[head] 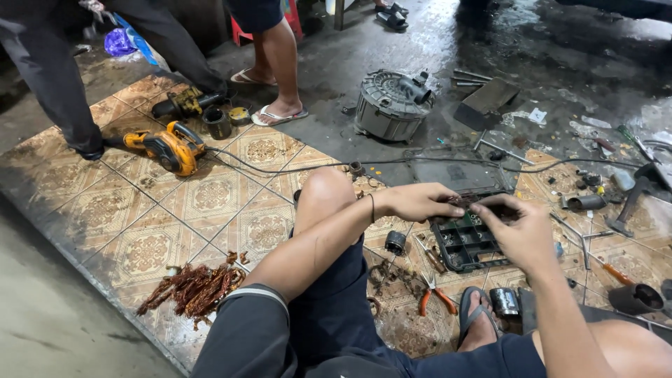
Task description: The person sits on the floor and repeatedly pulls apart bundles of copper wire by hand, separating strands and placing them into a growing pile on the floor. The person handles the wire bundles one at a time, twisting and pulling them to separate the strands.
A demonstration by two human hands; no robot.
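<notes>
I sit on a patterned tile floor with my knees up. My left hand (418, 201) and my right hand (516, 229) meet above a black compartment tray (467, 242). Both pinch a small dark part (470, 205) between the fingertips; its shape is too small to make out. The left forearm rests across my raised knee (323, 194). Orange-handled pliers (433, 295) lie on the floor below the hands, beside my sandalled foot (479, 318).
A heap of reddish copper wire (194, 288) lies at left. An orange power tool (170, 148) with its cable sits further back. A grey motor housing (390, 105) stands on wet concrete. Two people's legs stand at the top left. Loose tools and metal parts scatter at right.
</notes>
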